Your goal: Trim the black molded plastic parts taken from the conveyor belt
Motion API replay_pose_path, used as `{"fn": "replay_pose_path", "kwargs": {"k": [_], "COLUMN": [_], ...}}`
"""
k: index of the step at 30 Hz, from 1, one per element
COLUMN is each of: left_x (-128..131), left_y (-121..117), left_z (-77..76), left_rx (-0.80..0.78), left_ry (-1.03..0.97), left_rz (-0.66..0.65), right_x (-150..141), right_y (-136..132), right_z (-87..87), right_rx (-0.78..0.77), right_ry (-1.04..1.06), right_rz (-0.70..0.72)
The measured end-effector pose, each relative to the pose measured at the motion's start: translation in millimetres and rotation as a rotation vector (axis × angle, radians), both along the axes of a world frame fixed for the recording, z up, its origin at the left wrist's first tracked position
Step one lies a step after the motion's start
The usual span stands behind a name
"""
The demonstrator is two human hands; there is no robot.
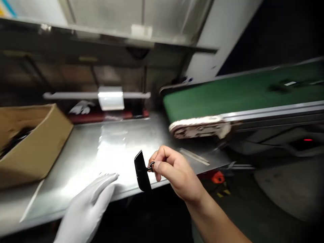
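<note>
My right hand (174,170) is bare and pinches the short stem of a flat black glossy part (141,171), holding it upright over the front edge of the steel table (106,148). My left hand (92,202) wears a white glove. Its fingers are stretched out flat, pointing toward the black part and a short way left of it, with nothing in them.
An open cardboard box (37,148) with dark parts inside sits on the table's left. A green conveyor belt (243,91) ends at the right, above the table's corner. A white bar (76,96) and a white glove (81,107) lie at the back under a steel shelf.
</note>
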State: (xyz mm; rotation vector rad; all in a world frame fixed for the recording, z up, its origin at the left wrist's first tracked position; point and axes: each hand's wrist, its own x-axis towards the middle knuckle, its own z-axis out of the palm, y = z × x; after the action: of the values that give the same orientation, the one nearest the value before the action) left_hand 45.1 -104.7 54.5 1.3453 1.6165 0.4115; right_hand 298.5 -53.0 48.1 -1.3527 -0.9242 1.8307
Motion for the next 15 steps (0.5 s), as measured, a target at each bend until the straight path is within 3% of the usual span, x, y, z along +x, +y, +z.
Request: {"fn": "replay_pose_path", "kwargs": {"k": [1, 3, 6, 8, 15], "left_x": [-0.3, 4.1, 10.7, 10.8, 7.7], "left_y": [-11.2, -27.8, -44.5, -52.5, -62.8], "left_z": [1.0, -0.3, -5.4, -7.9, -16.1], "left_rx": [-0.185, -0.293, -0.398, -0.417, -0.414], "left_ry": [-0.267, -0.426, -0.923, -1.181, -1.258], "left_rz": [0.224, 0.341, 0.562, 0.640, 0.629], "right_x": [-18.2, -44.8, -68.2, -76.6, -84.2], "right_y": [-11.1, -27.8, -44.9, -52.4, -63.1], "right_z": [-4.9, -15.5, -26.3, -27.5, -27.9], "right_rx": [-0.055, -0.143, -0.219, -0.256, -0.303], "right_ry": [0.082, 0.171, 0.209, 0.233, 0.270], "right_rz": [0.011, 0.044, 0.090, 0.085, 0.051]}}
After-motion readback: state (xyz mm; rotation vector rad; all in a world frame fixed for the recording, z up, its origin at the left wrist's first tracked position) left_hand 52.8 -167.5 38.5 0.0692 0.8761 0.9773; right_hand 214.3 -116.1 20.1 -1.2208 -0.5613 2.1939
